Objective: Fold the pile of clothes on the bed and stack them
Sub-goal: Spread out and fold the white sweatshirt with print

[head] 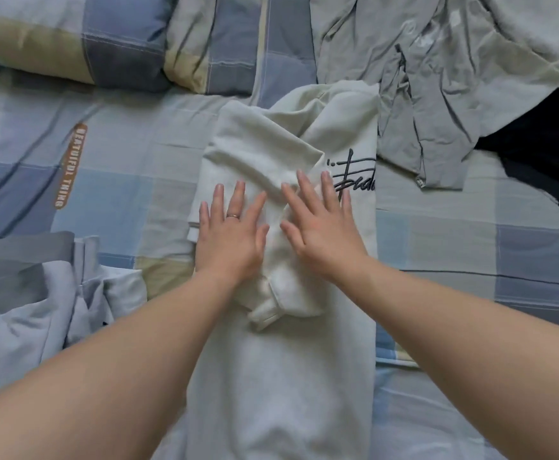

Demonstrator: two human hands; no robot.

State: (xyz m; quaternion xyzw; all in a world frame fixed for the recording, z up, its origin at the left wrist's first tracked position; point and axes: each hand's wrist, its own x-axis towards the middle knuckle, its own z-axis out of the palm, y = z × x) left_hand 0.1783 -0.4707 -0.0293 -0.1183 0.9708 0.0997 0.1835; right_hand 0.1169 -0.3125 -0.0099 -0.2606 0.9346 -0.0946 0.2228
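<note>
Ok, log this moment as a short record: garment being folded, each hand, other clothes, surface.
garment being folded: cream sweatshirt, laid out lengthwise, sleeve folded over its middle, black script print partly covered
left hand: flat on the folded sleeve, fingers straight, ring on one finger
right hand: flat on the sweatshirt, fingers spread
other clothes: crumpled grey garment upper right; light blue garment lower left
surface: checked bedsheet; pillow top left

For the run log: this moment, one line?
left hand flat | right hand flat | both press cream sweatshirt | grey shirt crumpled
</note>
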